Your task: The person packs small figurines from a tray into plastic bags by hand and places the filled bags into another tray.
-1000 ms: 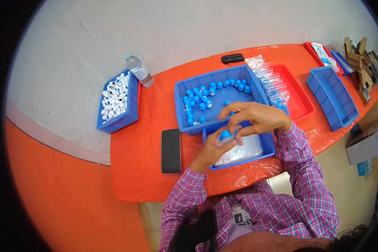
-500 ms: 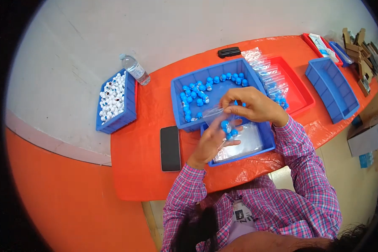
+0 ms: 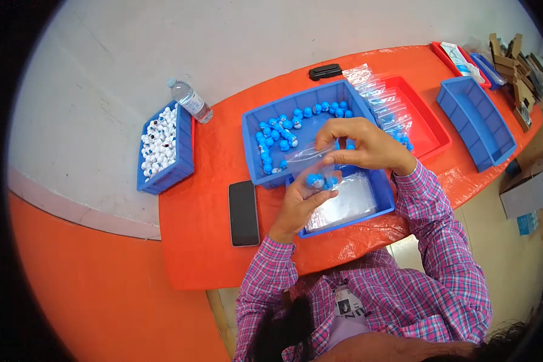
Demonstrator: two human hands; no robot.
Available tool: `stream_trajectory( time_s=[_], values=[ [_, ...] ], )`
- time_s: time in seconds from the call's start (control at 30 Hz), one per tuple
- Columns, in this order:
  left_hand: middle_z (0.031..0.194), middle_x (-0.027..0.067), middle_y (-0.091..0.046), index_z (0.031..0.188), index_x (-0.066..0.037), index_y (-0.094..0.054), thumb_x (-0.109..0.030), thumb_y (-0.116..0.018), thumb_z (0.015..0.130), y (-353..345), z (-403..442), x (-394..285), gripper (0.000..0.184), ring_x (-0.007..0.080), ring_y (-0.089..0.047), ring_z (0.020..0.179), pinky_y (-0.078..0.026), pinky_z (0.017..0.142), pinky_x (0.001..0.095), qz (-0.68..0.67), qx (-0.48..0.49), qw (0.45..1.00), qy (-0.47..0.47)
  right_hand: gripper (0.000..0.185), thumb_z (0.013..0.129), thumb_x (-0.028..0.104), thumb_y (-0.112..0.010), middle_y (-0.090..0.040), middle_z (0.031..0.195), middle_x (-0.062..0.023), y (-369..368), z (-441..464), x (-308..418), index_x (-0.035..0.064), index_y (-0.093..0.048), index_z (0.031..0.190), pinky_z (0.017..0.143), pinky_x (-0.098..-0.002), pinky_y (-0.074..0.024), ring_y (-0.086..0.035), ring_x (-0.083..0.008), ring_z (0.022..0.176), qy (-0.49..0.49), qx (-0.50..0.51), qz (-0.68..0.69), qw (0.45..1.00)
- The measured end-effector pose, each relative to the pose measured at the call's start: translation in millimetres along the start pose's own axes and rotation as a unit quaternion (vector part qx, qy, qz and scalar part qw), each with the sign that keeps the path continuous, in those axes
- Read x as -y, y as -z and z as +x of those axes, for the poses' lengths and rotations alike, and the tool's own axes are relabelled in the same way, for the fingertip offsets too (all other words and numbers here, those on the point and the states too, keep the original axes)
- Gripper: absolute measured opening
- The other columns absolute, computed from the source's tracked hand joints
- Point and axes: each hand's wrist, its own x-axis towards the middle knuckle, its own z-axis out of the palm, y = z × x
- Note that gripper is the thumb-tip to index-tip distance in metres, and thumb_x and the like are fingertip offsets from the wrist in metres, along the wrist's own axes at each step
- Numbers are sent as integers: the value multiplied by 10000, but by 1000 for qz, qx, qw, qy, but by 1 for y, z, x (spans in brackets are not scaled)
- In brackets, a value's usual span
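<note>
A small clear zip bag (image 3: 305, 158) with a few blue balls (image 3: 315, 180) in it is between my hands. My left hand (image 3: 297, 208) grips the bag's lower part, thumb across the front near the balls. At the bag's upper right edge, my right hand (image 3: 362, 145) has its thumb and index finger closed on the plastic. Below lies a small blue tray (image 3: 387, 203) holding a stack of flat clear bags (image 3: 349, 202). Just behind is a larger blue bin (image 3: 253, 136) with many loose blue balls (image 3: 283, 134), partly hidden by my right hand.
Filled zip bags (image 3: 387, 111) overlap along a red tray (image 3: 431, 130). Another blue bin (image 3: 478, 123) stands to its right. At left are a phone (image 3: 244, 214), a water bottle (image 3: 190, 101) and a bin of white balls (image 3: 158, 145). A black object (image 3: 325, 72) lies at the back.
My left hand has closed around the bag's lower part, where its fingers were spread before. The balls in the bag have shifted left. My right hand stays at the bag's top.
</note>
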Motion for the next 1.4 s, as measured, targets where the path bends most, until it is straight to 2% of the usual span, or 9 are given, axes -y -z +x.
stream_trajectory(
  time_s=[0.1,0.23,0.4,0.6,0.77,0.9,1.07,1.23,1.4],
  values=[
    [1304,181,-535,1382,-43,-401,50,-622,840,3,0,3,593,306,-537,1198,-479,964,340,-11,-3,1000,-5,92,835,151,-697,-658,852,-31,1,0,-3,77,-646,855,600,-254,-428,-567,-138,699,22,19,4,1000],
    [1278,168,-551,1324,-49,-457,67,-650,813,5,-2,7,559,253,-569,1134,-483,950,315,121,-35,992,-9,102,830,148,-703,-656,816,-30,0,0,3,65,-644,840,585,-247,-426,-566,-134,679,0,5,-10,1000],
    [1236,156,-571,1282,-46,-476,68,-667,801,-6,-2,-1,530,207,-589,1068,-491,928,296,147,-26,988,-48,100,828,138,-702,-653,787,-33,-1,0,8,61,-640,840,554,-230,-421,-566,-129,621,-36,2,-35,999],
    [1251,143,-548,1289,-47,-472,61,-680,786,2,-3,6,555,206,-597,1048,-479,915,284,152,-25,988,-28,93,827,129,-700,-645,756,-30,-6,0,3,62,-638,838,527,-215,-414,-553,-122,560,-58,0,9,998],
    [1253,146,-546,1294,-33,-464,42,-675,802,-12,-3,-6,541,223,-614,1050,-487,900,277,129,-2,991,-28,81,828,121,-695,-642,749,-25,-12,0,0,66,-638,840,505,-204,-404,-543,-113,521,-26,-2,40,999],
    [1209,144,-579,1286,-11,-479,12,-677,814,-5,-2,-4,513,241,-639,1029,-509,873,278,146,-8,988,46,65,833,115,-686,-652,784,-22,-11,1,4,72,-638,843,543,-213,-422,-578,-117,600,-43,16,42,998],
    [1131,132,-623,1261,12,-510,-36,-689,826,-6,-3,5,474,224,-656,985,-524,819,257,152,-31,985,-75,75,822,121,-699,-662,923,-49,-9,0,2,81,-641,846,636,-260,-460,-616,-158,777,-38,10,22,999],
    [1176,198,-602,1255,3,-508,-8,-661,841,-7,-2,-1,441,280,-652,1017,-557,809,282,155,-23,988,-6,94,801,130,-724,-637,1059,-84,-6,0,0,87,-649,837,731,-314,-467,-594,-203,927,24,8,79,997],
    [1191,202,-593,1251,6,-509,-12,-661,846,-6,-4,0,433,285,-661,986,-558,812,290,235,-70,970,-3,98,781,129,-745,-617,1112,-111,2,-1,7,83,-660,802,760,-335,-463,-579,-222,955,81,57,44,994]
  ],
)
